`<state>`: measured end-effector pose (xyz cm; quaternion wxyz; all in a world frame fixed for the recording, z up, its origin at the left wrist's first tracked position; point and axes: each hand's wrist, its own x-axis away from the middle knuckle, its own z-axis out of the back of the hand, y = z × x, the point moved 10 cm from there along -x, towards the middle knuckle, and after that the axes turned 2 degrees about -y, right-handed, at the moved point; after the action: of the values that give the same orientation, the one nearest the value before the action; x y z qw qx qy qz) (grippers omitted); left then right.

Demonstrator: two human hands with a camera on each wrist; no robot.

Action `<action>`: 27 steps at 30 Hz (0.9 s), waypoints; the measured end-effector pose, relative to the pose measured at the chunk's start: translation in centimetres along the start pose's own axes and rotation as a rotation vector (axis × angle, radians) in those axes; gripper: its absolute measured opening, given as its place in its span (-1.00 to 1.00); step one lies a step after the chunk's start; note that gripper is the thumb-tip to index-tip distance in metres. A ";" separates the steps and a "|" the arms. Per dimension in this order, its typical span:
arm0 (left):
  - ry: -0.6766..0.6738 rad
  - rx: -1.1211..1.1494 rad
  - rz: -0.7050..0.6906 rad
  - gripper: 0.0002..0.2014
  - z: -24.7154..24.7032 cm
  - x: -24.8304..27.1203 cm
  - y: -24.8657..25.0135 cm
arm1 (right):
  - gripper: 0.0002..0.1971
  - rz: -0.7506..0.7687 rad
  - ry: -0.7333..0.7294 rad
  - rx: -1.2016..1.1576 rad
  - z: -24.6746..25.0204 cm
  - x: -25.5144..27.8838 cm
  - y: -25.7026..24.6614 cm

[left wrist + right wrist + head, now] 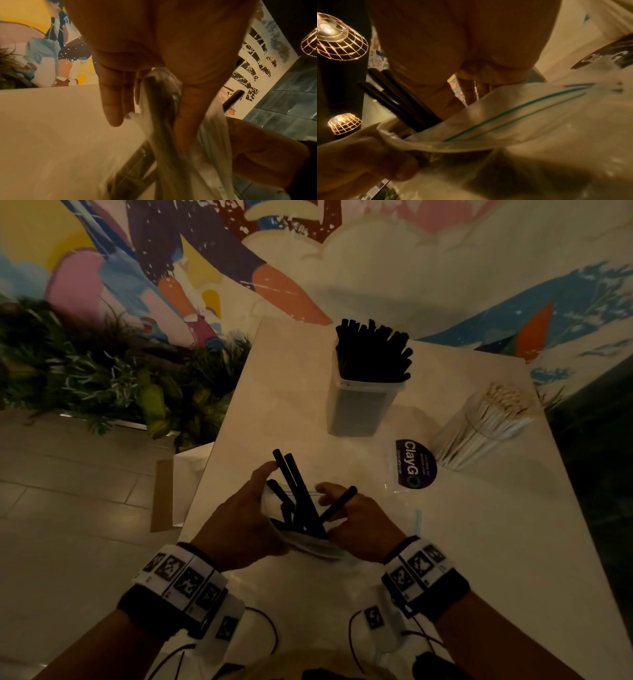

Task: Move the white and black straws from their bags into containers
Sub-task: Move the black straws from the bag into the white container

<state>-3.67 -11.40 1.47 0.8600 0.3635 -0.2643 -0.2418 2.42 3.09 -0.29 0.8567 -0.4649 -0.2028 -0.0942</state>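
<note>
Left hand (239, 522) grip holding one clear bag (310, 542), right hand (356, 525) grip pinching one black straw (337, 505), one container (363, 409)

"ClayGo" reads in white on a dark round sticker (415, 464) on the table (479, 525) (smaller print beside it illegible).

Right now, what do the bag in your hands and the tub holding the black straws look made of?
Bag: thin clear plastic film, glossy; it crumples and has a zip strip. Tub: translucent, probably rigid plastic; the black straws show dimly through its frosted wall.
</note>
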 end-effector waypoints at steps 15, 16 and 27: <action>0.200 0.110 -0.188 -0.20 -0.9 1.0 2.2 | -0.23 0.315 0.293 -0.140 0.7 0.5 -4.4; 0.240 0.121 -0.171 -0.24 -0.4 1.1 2.0 | -0.39 0.342 0.335 -0.102 1.1 0.7 -4.5; 0.337 0.170 -0.209 -0.57 1.5 1.6 2.5 | -0.77 0.274 0.292 -0.227 1.1 0.7 -2.7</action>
<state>-2.91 -11.54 4.75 0.8285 0.4954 -0.0968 -0.2424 1.80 2.56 2.57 0.8240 -0.5628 0.0003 -0.0653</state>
